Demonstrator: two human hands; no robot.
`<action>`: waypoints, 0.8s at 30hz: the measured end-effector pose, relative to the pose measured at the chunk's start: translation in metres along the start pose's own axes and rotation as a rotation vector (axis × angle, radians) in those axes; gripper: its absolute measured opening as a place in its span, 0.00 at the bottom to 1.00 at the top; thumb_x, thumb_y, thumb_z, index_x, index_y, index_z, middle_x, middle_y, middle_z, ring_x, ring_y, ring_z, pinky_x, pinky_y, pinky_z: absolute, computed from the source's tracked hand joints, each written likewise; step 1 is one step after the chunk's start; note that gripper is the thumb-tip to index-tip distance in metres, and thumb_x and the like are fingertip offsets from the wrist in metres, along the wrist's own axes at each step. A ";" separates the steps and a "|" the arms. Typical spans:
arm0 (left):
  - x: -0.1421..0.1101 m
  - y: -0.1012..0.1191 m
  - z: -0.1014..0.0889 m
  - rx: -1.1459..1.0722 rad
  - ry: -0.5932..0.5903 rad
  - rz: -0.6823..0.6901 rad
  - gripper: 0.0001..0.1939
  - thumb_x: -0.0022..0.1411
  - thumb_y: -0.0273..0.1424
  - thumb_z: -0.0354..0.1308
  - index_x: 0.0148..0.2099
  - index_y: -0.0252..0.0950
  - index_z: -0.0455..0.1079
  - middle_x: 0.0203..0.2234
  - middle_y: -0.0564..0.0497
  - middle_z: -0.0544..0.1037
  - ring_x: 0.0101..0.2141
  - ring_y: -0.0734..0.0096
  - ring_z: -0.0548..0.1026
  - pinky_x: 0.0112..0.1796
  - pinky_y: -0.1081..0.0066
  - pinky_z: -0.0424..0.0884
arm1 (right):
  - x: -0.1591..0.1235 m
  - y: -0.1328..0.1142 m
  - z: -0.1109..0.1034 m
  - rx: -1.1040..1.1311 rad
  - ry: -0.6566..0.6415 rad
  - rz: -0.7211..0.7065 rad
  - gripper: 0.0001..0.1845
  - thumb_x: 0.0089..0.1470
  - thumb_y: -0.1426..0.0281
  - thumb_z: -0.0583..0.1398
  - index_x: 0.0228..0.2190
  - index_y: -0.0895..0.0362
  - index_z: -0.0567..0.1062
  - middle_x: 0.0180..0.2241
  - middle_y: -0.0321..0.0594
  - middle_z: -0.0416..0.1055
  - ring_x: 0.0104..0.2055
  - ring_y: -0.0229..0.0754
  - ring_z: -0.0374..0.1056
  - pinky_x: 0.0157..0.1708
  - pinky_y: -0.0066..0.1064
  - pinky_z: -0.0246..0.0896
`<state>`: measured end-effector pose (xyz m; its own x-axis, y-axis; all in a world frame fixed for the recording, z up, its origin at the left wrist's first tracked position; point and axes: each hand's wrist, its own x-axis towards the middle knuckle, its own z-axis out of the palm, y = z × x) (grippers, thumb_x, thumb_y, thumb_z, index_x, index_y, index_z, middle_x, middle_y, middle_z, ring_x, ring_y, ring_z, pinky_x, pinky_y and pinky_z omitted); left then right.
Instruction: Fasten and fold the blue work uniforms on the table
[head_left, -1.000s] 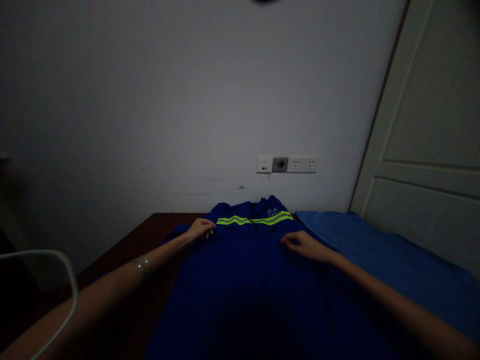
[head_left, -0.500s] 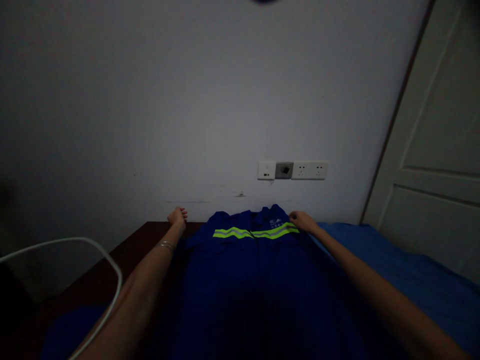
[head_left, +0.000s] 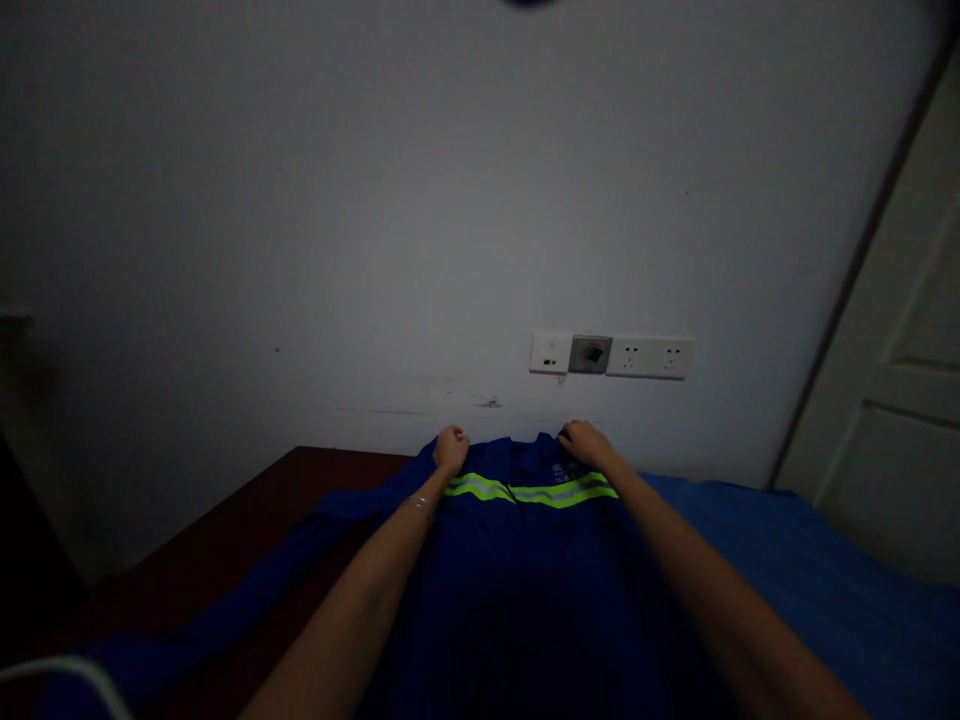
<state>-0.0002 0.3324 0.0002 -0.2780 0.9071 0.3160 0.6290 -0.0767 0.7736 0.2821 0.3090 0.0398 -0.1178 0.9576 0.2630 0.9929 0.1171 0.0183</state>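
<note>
A dark blue work jacket (head_left: 517, 580) with a yellow-green reflective band across its chest lies spread out, collar toward the wall. One sleeve (head_left: 255, 590) stretches out to the lower left. My left hand (head_left: 452, 450), a bracelet on its wrist, is closed on the jacket's left shoulder as I see it. On the opposite shoulder, beside the collar and above the white chest print, my right hand (head_left: 585, 442) pinches the cloth. The lower part of the jacket fades into shadow.
Beneath the jacket is a dark reddish-brown surface (head_left: 300, 480), with a blue cloth (head_left: 750, 560) on the right. A white wall (head_left: 375, 250) with a row of sockets (head_left: 649, 357) rises behind. A white cable (head_left: 67, 665) curves at lower left; a door (head_left: 900, 430) stands right.
My left hand has moved right, onto the jacket's shoulder. The left sleeve now lies extended to the lower left. My right hand stays at its shoulder; the view has shifted slightly.
</note>
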 end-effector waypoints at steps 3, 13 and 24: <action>0.008 -0.002 -0.007 0.559 -0.184 0.431 0.14 0.59 0.27 0.46 0.46 0.30 0.64 0.46 0.37 0.70 0.49 0.58 0.65 0.48 0.64 0.61 | 0.005 0.004 0.009 0.030 -0.010 -0.011 0.20 0.58 0.63 0.50 0.43 0.63 0.71 0.45 0.52 0.69 0.47 0.45 0.64 0.43 0.29 0.56; 0.027 0.004 -0.004 0.781 -0.557 0.714 0.17 0.55 0.30 0.51 0.48 0.30 0.64 0.46 0.37 0.68 0.45 0.59 0.69 0.46 0.65 0.64 | 0.011 0.006 0.024 0.024 -0.106 0.002 0.17 0.53 0.61 0.56 0.38 0.61 0.75 0.44 0.52 0.69 0.44 0.46 0.67 0.37 0.29 0.60; 0.042 0.008 0.015 0.714 -0.657 0.544 0.12 0.53 0.30 0.53 0.39 0.33 0.73 0.37 0.42 0.77 0.37 0.63 0.74 0.36 0.71 0.67 | 0.013 0.004 0.025 -0.061 -0.214 -0.046 0.21 0.47 0.61 0.61 0.42 0.60 0.73 0.43 0.53 0.71 0.46 0.51 0.66 0.40 0.36 0.62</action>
<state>0.0040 0.3762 0.0114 0.4677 0.8839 0.0014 0.8823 -0.4670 0.0596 0.2847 0.3286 0.0190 -0.1568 0.9864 0.0495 0.9846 0.1522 0.0858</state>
